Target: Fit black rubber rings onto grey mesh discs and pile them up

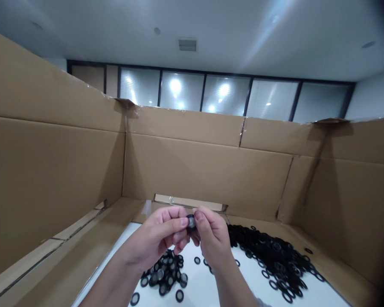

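Between the fingertips of both hands is a small round black-rimmed disc point(191, 222) with a pale grey middle. My left hand point(166, 230) pinches its left edge with thumb and forefinger. From the other side my right hand point(211, 228) grips it, thumb on top and fingers curled beneath. Below my left hand lies a pile of similar black-rimmed discs with grey centres point(166, 270). Right of my right hand spreads a large heap of black rings point(272, 256), many with open centres.
A white board point(198, 290) lies under the piles. Tall cardboard walls point(205, 170) stand at the back, left and right, with a slot low in the back wall. Single rings lie loose between the two piles. Windows point(224, 91) show beyond.
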`<state>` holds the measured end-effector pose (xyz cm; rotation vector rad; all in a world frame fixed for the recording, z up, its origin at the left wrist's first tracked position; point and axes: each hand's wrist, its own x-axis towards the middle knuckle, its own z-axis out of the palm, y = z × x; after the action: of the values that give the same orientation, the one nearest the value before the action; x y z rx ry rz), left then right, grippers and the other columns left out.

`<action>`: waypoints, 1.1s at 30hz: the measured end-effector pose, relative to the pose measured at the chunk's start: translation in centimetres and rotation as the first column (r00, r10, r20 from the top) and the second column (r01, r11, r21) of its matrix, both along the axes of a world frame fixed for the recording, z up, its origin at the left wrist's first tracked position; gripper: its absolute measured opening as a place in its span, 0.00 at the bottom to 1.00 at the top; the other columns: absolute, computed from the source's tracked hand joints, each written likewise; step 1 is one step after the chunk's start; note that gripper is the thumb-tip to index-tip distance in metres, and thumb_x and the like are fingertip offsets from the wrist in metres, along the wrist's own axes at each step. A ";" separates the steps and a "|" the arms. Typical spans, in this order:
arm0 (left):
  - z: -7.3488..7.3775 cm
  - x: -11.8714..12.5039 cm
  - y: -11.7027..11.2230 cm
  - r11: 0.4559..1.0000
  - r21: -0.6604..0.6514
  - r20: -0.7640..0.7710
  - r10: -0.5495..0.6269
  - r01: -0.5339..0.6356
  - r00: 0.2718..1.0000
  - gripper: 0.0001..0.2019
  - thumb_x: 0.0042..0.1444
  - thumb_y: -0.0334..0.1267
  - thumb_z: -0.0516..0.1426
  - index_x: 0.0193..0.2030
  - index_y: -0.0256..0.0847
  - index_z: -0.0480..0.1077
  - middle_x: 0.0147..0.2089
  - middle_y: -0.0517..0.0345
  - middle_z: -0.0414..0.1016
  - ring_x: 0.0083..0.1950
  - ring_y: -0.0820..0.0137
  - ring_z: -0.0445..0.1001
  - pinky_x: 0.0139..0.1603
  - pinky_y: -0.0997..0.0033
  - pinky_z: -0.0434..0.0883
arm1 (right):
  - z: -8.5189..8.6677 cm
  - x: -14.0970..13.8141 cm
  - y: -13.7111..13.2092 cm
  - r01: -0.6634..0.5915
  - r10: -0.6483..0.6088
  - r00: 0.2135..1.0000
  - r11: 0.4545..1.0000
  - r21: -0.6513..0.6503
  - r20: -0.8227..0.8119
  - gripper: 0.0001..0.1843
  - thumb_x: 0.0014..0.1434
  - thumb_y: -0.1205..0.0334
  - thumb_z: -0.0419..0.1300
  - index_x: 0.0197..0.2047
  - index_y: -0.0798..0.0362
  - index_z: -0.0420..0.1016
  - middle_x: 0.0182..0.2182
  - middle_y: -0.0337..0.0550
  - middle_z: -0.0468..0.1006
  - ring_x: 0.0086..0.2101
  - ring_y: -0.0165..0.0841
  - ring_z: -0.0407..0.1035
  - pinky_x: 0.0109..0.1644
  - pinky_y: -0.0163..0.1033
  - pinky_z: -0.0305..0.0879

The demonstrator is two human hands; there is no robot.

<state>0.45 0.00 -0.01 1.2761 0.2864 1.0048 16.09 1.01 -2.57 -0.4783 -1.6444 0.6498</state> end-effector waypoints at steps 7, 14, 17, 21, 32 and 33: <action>0.0 -0.7 0.2 0.982 0.160 -0.107 0.113 -0.095 0.988 0.14 0.61 0.43 0.63 0.31 0.37 0.67 0.21 0.65 0.65 0.24 0.77 0.65 0.24 0.81 0.65 | 0.6 0.0 -0.4 0.071 -0.070 0.998 0.996 0.048 -0.002 0.25 0.73 0.51 0.50 0.24 0.52 0.60 0.17 0.32 0.61 0.19 0.25 0.57 0.22 0.30 0.54; -0.3 -0.6 0.5 0.993 0.112 -0.046 0.041 -0.035 0.998 0.15 0.57 0.46 0.66 0.34 0.37 0.70 0.23 0.64 0.66 0.23 0.78 0.63 0.23 0.82 0.65 | 0.5 -0.6 -0.6 0.136 -0.136 0.991 0.987 0.087 -0.012 0.25 0.73 0.52 0.50 0.24 0.52 0.60 0.17 0.32 0.61 0.18 0.25 0.57 0.21 0.31 0.53; -0.5 -0.3 0.6 0.997 0.077 0.001 -0.020 0.020 1.000 0.15 0.58 0.46 0.65 0.33 0.36 0.70 0.21 0.66 0.62 0.21 0.79 0.61 0.21 0.82 0.63 | 0.6 -0.7 -0.8 0.149 -0.149 0.989 0.985 0.092 -0.004 0.25 0.73 0.52 0.49 0.24 0.52 0.60 0.17 0.32 0.61 0.18 0.25 0.58 0.21 0.31 0.54; -0.4 0.3 0.6 0.996 0.056 0.035 -0.069 0.067 0.997 0.14 0.61 0.45 0.63 0.32 0.36 0.71 0.19 0.67 0.59 0.19 0.79 0.57 0.19 0.82 0.59 | 0.8 -0.5 -0.7 0.172 -0.174 0.985 0.978 0.117 0.003 0.24 0.73 0.52 0.49 0.25 0.51 0.60 0.17 0.32 0.60 0.18 0.26 0.57 0.21 0.31 0.54; -0.8 0.8 0.1 0.998 0.066 0.105 -0.031 0.024 0.994 0.11 0.63 0.41 0.62 0.33 0.36 0.71 0.18 0.70 0.56 0.19 0.82 0.53 0.21 0.84 0.57 | 1.2 0.2 -1.1 0.265 -0.288 0.955 0.934 0.240 0.067 0.25 0.73 0.53 0.48 0.23 0.51 0.57 0.18 0.33 0.60 0.19 0.27 0.56 0.24 0.34 0.51; -0.8 0.8 0.1 0.996 0.086 0.078 0.015 -0.022 0.997 0.10 0.63 0.41 0.61 0.34 0.36 0.71 0.18 0.69 0.58 0.19 0.81 0.56 0.22 0.84 0.59 | 1.3 0.2 -1.1 0.273 -0.296 0.953 0.930 0.245 0.062 0.25 0.73 0.54 0.48 0.23 0.51 0.57 0.18 0.33 0.60 0.19 0.27 0.56 0.24 0.34 0.51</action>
<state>1.23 0.08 -0.80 1.3118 0.1970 1.0896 16.27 -0.06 -1.32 -0.5699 -1.6763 0.2153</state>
